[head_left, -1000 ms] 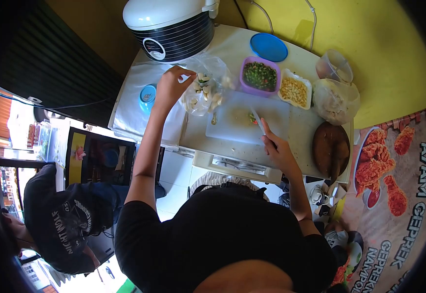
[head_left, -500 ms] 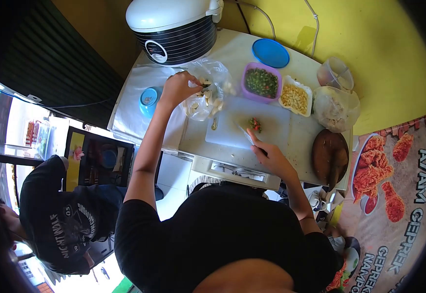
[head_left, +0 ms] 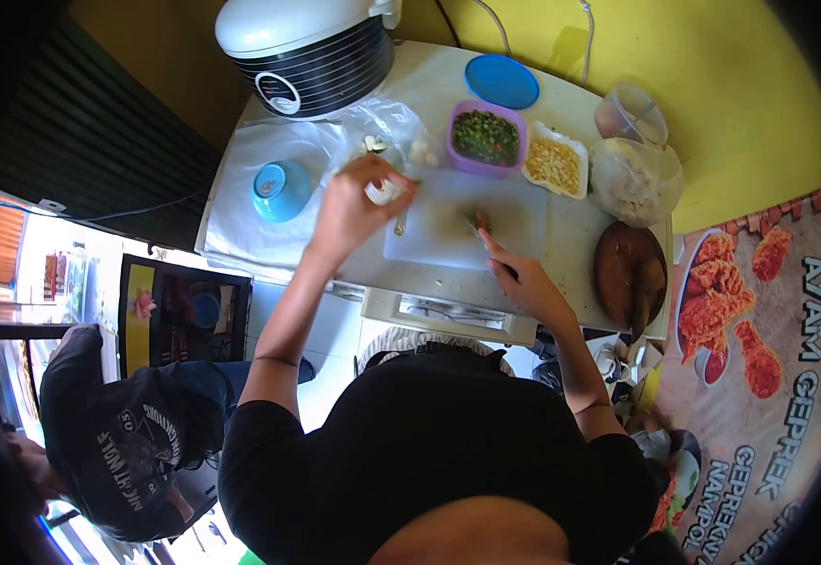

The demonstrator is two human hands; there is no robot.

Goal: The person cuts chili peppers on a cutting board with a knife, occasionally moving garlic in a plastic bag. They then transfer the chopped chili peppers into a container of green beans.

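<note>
My left hand (head_left: 359, 202) is raised over the left edge of the white cutting board (head_left: 429, 247), its fingertips pinched; a small green bit shows at them, too blurred to name. Behind it lies a clear plastic bag (head_left: 396, 122) with pale pieces. My right hand (head_left: 528, 282) grips a knife (head_left: 482, 235), its blade down on the board beside chopped red and green bits (head_left: 478, 220). Behind the board stand a purple container (head_left: 486, 139) of chopped green pieces and a white tray (head_left: 555, 162) of chopped yellowish pieces.
A rice cooker (head_left: 312, 61), blue cup (head_left: 281, 191) and blue lid (head_left: 502, 81) are on the table (head_left: 429, 66). At right are a clear container (head_left: 630, 118), a bag (head_left: 634, 179) and a brown mortar (head_left: 629, 273). Another person (head_left: 137, 424) is at the left.
My left hand has come away from the plastic bag, moving nearer to me and the board. The right hand still holds the knife over the board. The whole view has shifted slightly.
</note>
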